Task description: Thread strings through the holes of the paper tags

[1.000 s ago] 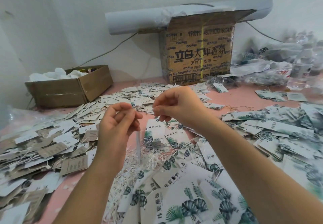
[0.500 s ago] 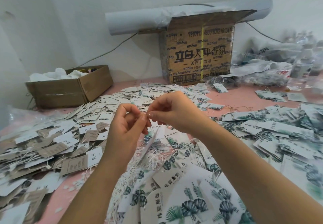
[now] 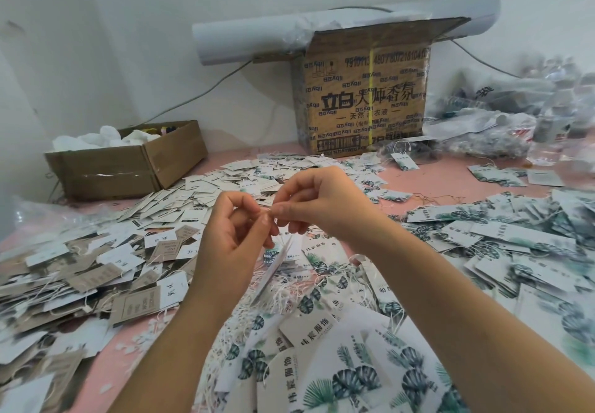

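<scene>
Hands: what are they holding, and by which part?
A tag, seen edge-on, hangs from its top end, where the fingertips of the left hand and right hand pinch together. Whether they also hold a string is too fine to tell.

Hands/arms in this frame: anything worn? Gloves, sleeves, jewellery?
Nothing worn that shows. The left hand and right hand are bare: no gloves, rings or tape. The left forearm and right forearm are bare down to the frame edge, with no sleeve, watch or bracelet in view.
</scene>
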Available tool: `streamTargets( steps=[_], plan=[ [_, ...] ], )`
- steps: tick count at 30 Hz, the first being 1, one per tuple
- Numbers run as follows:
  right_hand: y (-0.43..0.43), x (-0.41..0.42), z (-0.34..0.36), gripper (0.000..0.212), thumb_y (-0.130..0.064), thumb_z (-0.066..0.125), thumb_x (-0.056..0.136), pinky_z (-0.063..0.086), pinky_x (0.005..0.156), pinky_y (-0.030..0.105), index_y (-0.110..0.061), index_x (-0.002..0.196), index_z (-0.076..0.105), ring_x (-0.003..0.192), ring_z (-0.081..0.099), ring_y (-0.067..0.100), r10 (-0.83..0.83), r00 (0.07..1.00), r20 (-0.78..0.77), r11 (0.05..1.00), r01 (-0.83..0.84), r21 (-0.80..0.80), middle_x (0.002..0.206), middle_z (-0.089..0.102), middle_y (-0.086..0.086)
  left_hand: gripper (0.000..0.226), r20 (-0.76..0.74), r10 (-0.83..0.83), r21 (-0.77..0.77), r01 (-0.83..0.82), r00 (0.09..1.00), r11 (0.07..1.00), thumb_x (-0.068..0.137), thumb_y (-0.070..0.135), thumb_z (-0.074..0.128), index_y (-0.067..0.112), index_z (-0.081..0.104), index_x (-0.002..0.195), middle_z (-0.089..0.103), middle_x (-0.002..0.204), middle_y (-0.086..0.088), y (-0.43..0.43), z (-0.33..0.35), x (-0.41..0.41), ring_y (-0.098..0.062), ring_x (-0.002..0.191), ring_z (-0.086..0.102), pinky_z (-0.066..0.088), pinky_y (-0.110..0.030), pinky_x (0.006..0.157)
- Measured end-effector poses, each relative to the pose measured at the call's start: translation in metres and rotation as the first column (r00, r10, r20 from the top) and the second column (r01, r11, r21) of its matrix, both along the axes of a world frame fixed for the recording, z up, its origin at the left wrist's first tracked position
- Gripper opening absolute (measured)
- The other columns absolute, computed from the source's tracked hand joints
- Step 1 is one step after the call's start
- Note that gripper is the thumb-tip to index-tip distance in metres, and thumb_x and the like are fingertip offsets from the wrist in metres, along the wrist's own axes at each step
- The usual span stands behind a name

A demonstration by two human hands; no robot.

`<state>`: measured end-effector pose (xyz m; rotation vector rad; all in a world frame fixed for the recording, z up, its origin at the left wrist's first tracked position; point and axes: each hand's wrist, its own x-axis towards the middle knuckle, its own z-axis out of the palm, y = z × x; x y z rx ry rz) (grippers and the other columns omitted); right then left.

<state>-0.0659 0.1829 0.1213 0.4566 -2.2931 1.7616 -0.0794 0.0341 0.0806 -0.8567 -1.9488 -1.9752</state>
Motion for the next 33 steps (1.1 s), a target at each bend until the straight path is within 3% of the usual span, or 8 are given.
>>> streamTargets(
  steps=[7, 11, 14, 21, 24, 27, 30, 33],
  plan=[
    [-0.001, -0.001, -0.002, 0.017, -0.004, 0.073, 0.076, 0.038, 0.048, 0.019, -0.015, 0.065, 0.066, 0.047, 0.049, 0.003, -0.036, 0.999, 0.006, 0.999, 0.036, 0.016, 0.054, 0.06, -0.004, 0.018, -0.027, 0.004, 0.001, -0.004, 1.0, 1.0, 0.089, -0.001, 0.053, 0.016, 0.045, 0.086, 0.067, 0.068, -0.001, 0.001, 0.0, 0.001, -0.009, 0.061, 0.06, 0.05, -0.018, 0.06],
    [-0.003, 0.0, -0.002, 0.017, -0.003, 0.07, 0.078, 0.038, 0.048, 0.016, -0.014, 0.067, 0.066, 0.047, 0.049, -0.001, 0.004, 1.0, 0.014, 1.0, -0.004, -0.009, 0.052, 0.06, -0.009, 0.018, 0.037, 0.006, 0.079, -0.009, 0.999, 0.997, 0.075, 0.017, 0.063, 0.016, 0.049, 0.086, 0.07, 0.067, -0.003, -0.002, 0.002, 0.0, -0.012, 0.055, 0.059, 0.051, -0.02, 0.057],
    [-0.004, 0.002, -0.001, 0.018, 0.0, 0.067, 0.08, 0.041, 0.048, 0.015, -0.013, 0.067, 0.065, 0.048, 0.049, 0.004, 0.069, 0.997, 0.016, 0.997, -0.068, -0.042, 0.056, 0.061, -0.003, 0.026, 0.089, 0.049, 0.118, -0.059, 0.995, 0.991, 0.065, 0.026, 0.069, 0.015, 0.052, 0.081, 0.07, 0.066, -0.005, -0.005, 0.003, -0.003, -0.012, 0.051, 0.058, 0.049, -0.019, 0.052],
    [-0.009, 0.007, 0.005, 0.018, 0.001, 0.059, 0.086, 0.047, 0.05, 0.018, -0.01, 0.072, 0.06, 0.049, 0.053, 0.006, 0.163, 0.987, 0.003, 0.987, -0.163, -0.009, 0.058, 0.06, -0.001, 0.038, 0.101, 0.12, 0.037, -0.125, 0.988, 0.991, 0.058, 0.048, 0.07, 0.019, 0.057, 0.078, 0.063, 0.065, 0.01, -0.008, 0.001, -0.008, -0.005, 0.05, 0.051, 0.046, -0.019, 0.05],
    [-0.011, 0.009, 0.005, 0.019, 0.003, 0.054, 0.089, 0.046, 0.051, 0.017, -0.009, 0.074, 0.056, 0.05, 0.052, 0.006, 0.174, 0.984, -0.027, 0.985, -0.173, 0.021, 0.061, 0.057, 0.002, 0.059, 0.105, 0.104, -0.031, -0.101, 0.989, 0.994, 0.057, 0.069, 0.061, 0.018, 0.055, 0.087, 0.062, 0.067, 0.012, -0.004, -0.004, -0.009, -0.002, 0.053, 0.052, 0.045, -0.022, 0.052],
    [-0.013, 0.01, 0.007, 0.019, 0.004, 0.052, 0.09, 0.047, 0.054, 0.017, -0.009, 0.075, 0.054, 0.053, 0.053, 0.007, 0.161, 0.981, -0.112, 0.987, -0.163, -0.003, 0.064, 0.057, 0.005, 0.083, 0.068, 0.049, -0.159, -0.038, 0.996, 0.987, 0.04, 0.092, 0.053, 0.031, 0.051, 0.096, 0.062, 0.085, 0.008, -0.007, -0.006, -0.01, 0.0, 0.064, 0.057, 0.047, -0.014, 0.056],
    [-0.011, 0.01, 0.01, 0.017, 0.005, 0.049, 0.091, 0.051, 0.059, 0.019, -0.007, 0.078, 0.053, 0.058, 0.057, 0.009, 0.143, 0.972, -0.187, 0.984, -0.159, -0.076, 0.068, 0.061, 0.006, 0.072, 0.087, 0.045, -0.331, -0.013, 0.995, 0.943, 0.039, 0.08, 0.069, 0.048, 0.044, 0.098, 0.056, 0.097, 0.017, -0.013, -0.003, -0.011, 0.002, 0.08, 0.056, 0.047, -0.017, 0.065],
    [-0.01, 0.009, 0.01, 0.015, 0.003, 0.048, 0.091, 0.052, 0.061, 0.021, -0.006, 0.08, 0.052, 0.06, 0.059, 0.012, 0.114, 0.965, -0.235, 0.982, -0.146, -0.124, 0.071, 0.063, 0.006, 0.051, 0.042, 0.12, -0.339, -0.099, 0.992, 0.936, 0.063, 0.032, 0.082, 0.052, 0.044, 0.09, 0.057, 0.095, 0.017, -0.012, -0.008, -0.014, -0.002, 0.088, 0.058, 0.05, -0.016, 0.059]
  ],
)
